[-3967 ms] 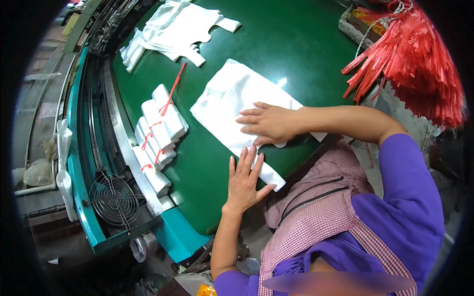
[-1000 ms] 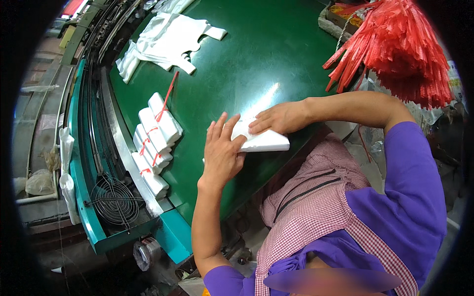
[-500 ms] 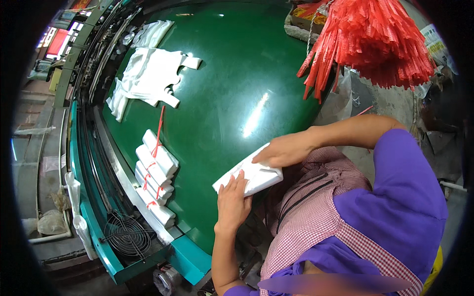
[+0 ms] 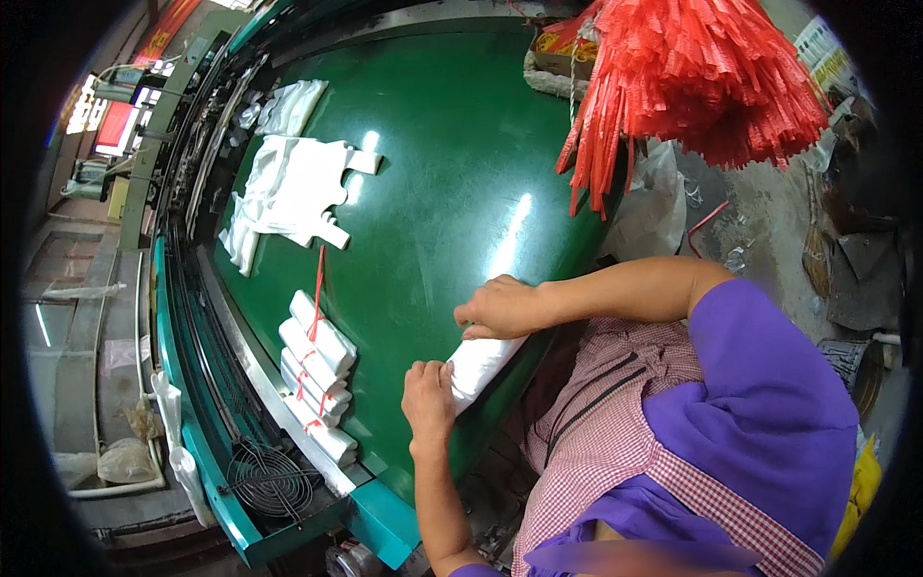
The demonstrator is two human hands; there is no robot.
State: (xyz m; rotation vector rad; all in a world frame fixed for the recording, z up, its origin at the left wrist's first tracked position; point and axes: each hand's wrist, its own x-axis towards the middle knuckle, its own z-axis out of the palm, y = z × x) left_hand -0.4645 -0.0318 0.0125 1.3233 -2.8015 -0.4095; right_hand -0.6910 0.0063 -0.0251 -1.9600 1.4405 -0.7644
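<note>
A white bundle of plastic bags [image 4: 486,367], rolled into a tube, lies at the near edge of the green table [image 4: 423,192]. My left hand [image 4: 428,394] grips its left end with curled fingers. On the bundle's far side my right hand [image 4: 502,306] is closed over it, fingers bent down and partly hidden. To the left sits a stack of rolled white bag bundles [image 4: 320,370] with red ties, one tie end [image 4: 320,279] sticking up. Beyond the stack, flat white vest-shaped bags [image 4: 293,188] lie spread on the table.
A thick bunch of red plastic strips [image 4: 702,87] hangs at the upper right. Machine rails [image 4: 197,327] and a round wire guard [image 4: 271,478] run along the left edge. A box [image 4: 558,62] stands at the far corner.
The flat, wide bag bundle has become a narrower roll. My right hand has moved left over it, and my left hand's fingers have curled. The whole view has shifted slightly.
</note>
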